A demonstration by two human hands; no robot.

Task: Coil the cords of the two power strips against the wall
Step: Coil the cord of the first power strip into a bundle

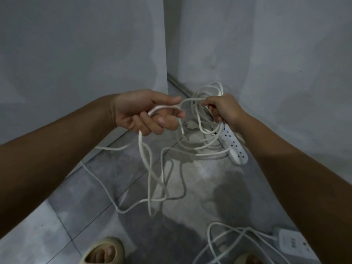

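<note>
- Both your hands hold one white cord (162, 164): left hand (146, 113) curls around a strand, right hand (224, 109) grips gathered loops.
- Slack dangles between them, above the floor (80, 197).
- One power strip (235, 147) lies just beneath your right hand.

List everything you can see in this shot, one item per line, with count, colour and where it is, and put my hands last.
far power strip: one, white, on the floor by the right wall
near power strip: one, white, bottom right, partly behind the right forearm
held cord: one, white, tangled, hanging from both hands to the floor
loose cord: one, white, looped on the floor by the near power strip
plug: one, whitish, dangling among the loops between the hands
floor: grey tiles
walls: grey, meeting in a corner
sandals: two, beige, bottom edge, on the feet
left hand: grips the held cord
right hand: holds gathered loops
</note>
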